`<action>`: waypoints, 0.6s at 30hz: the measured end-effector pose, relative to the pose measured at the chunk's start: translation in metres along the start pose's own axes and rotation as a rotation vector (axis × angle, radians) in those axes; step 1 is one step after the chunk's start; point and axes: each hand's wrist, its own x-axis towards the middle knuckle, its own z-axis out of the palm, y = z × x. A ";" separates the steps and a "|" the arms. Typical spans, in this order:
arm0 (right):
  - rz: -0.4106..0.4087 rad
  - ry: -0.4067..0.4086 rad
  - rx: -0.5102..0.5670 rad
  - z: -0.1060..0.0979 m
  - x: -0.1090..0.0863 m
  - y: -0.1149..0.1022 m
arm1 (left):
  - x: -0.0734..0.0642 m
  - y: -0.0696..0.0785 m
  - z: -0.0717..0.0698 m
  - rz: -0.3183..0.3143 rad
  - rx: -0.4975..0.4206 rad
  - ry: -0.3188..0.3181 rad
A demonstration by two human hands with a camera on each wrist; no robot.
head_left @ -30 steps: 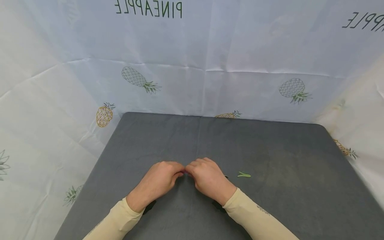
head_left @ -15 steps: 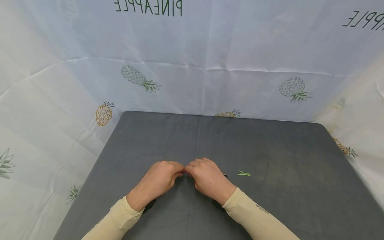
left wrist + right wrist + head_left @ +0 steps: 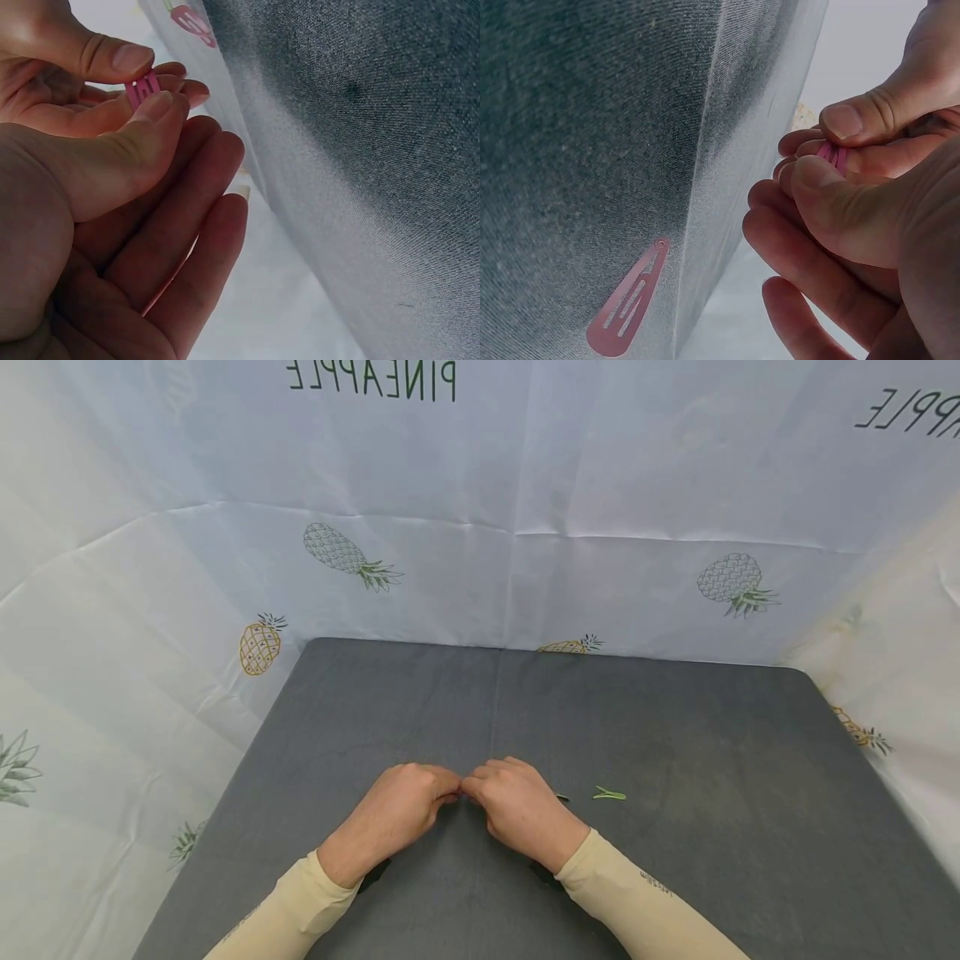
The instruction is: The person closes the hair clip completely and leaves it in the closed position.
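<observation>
My left hand (image 3: 400,806) and right hand (image 3: 521,806) meet fingertip to fingertip above the grey table. Between them is a small pink snap hair clip (image 3: 142,91), pinched by the thumb and fingers of each hand; most of it is covered by the fingertips. In the right wrist view, pink strips of the same clip (image 3: 832,155) show between the two thumbs. Another pink snap hair clip (image 3: 628,300) lies flat on the cloth near my right hand. Further right is a green snap hair clip (image 3: 610,794), its two parts spread apart.
A grey cloth covers the table (image 3: 675,735). White curtains (image 3: 450,577) printed with pineapples hang behind it and along both sides. A small dark end of something (image 3: 562,797) peeks out beside my right hand in the head view.
Both hands stay almost in place with the clip pinched between them. The head view has shifted very slightly.
</observation>
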 end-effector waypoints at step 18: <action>-0.003 0.007 0.000 0.001 -0.001 0.000 | -0.001 -0.002 0.002 0.024 0.009 0.004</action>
